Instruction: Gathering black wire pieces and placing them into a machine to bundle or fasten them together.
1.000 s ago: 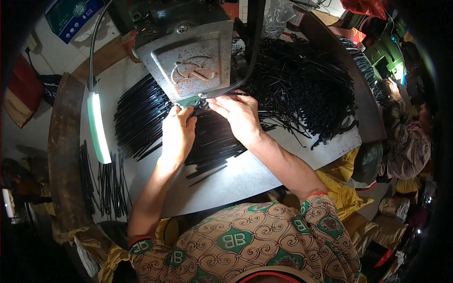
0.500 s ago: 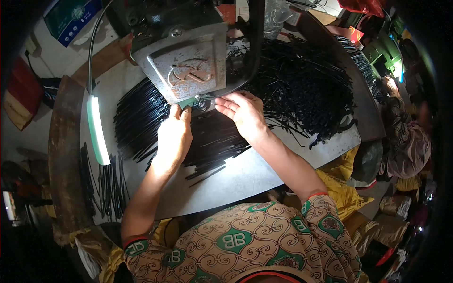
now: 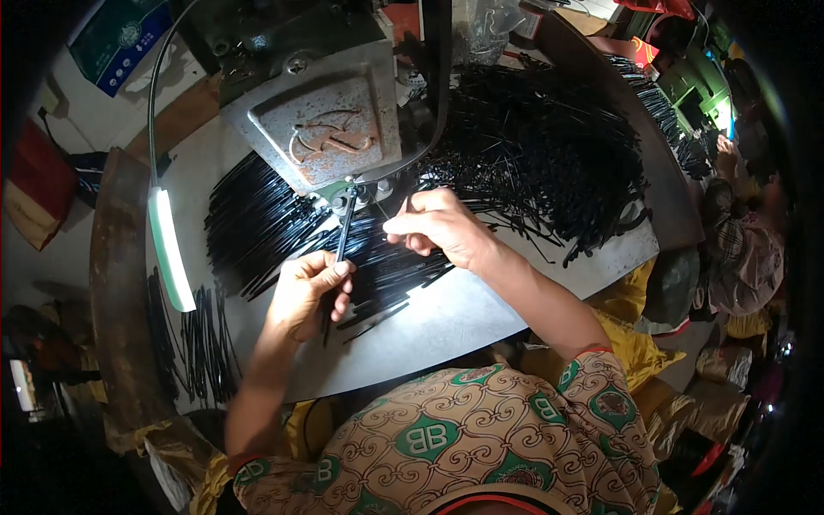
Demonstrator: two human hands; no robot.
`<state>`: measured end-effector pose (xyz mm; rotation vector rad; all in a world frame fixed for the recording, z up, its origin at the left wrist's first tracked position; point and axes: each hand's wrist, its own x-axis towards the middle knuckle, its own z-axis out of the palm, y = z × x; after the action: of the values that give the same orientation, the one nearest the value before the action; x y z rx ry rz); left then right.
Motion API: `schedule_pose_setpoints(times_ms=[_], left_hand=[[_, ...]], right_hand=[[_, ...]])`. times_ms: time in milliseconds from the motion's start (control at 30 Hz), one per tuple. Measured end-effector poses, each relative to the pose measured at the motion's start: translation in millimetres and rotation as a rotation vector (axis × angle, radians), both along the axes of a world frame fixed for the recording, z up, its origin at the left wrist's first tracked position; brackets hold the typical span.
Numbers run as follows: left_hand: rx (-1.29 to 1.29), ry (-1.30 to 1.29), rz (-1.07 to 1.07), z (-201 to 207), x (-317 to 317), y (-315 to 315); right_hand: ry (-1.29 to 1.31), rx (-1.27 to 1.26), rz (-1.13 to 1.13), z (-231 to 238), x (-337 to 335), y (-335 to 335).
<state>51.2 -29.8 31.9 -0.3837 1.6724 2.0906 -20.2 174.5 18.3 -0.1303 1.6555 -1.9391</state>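
Note:
My left hand (image 3: pixel 311 287) is closed around a thin black rod (image 3: pixel 347 225) and holds it tilted upward. The rod's top end meets the small metal parts (image 3: pixel 343 196) under the machine's grey, rust-stained cover (image 3: pixel 326 133). My right hand (image 3: pixel 436 227) is raised just right of those parts, thumb and fingers pinched together. A fine dark line shows between its fingertips and the machine, too thin to name. Below both hands lies a spread of similar black rods (image 3: pixel 378 275), and a denser pile of these rods (image 3: pixel 257 219) is on the left.
A large heap of black rods (image 3: pixel 549 163) covers the right of the pale metal tabletop (image 3: pixel 446 318). A lit lamp (image 3: pixel 172 249) hangs at left on a flexible neck. Curved brown boards (image 3: pixel 129 283) edge the table. Yellow sacks (image 3: pixel 635 335) lie at right, near another person's arm (image 3: pixel 728 172).
My left hand has come down toward me from beneath the machine, and the black rod in it now shows. My right hand has lowered slightly away from the machine, its fingers drawn into a pinch.

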Motion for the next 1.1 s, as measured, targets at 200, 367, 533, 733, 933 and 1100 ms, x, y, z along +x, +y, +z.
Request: schedule_pose_setpoints(times_ms=[200,367,533,733,933,1100], left_hand=[[0.222,-0.014,0.042,-6,6,22],[0.211,-0.014,0.054,-3,7,27],[0.240,-0.011,0.004,-1,6,20],[-0.128,0.124,-0.017,12,1,20],[-1.033,1.095,0.174,6,6,43],[0.123,0.128,0.200,-5,-19,37]], right_hand=[[-0.009,-0.057,0.097,-4,7,-16],[-0.022,-0.030,0.138,-3,5,-26],[-0.051,-0.064,0.146,0,1,-31],[-0.185,-0.251,0.069,0,-9,-21],[-0.203,-0.485,-0.289,-14,-29,-1],[-0.143,-0.491,-0.360,-12,-31,-8]])
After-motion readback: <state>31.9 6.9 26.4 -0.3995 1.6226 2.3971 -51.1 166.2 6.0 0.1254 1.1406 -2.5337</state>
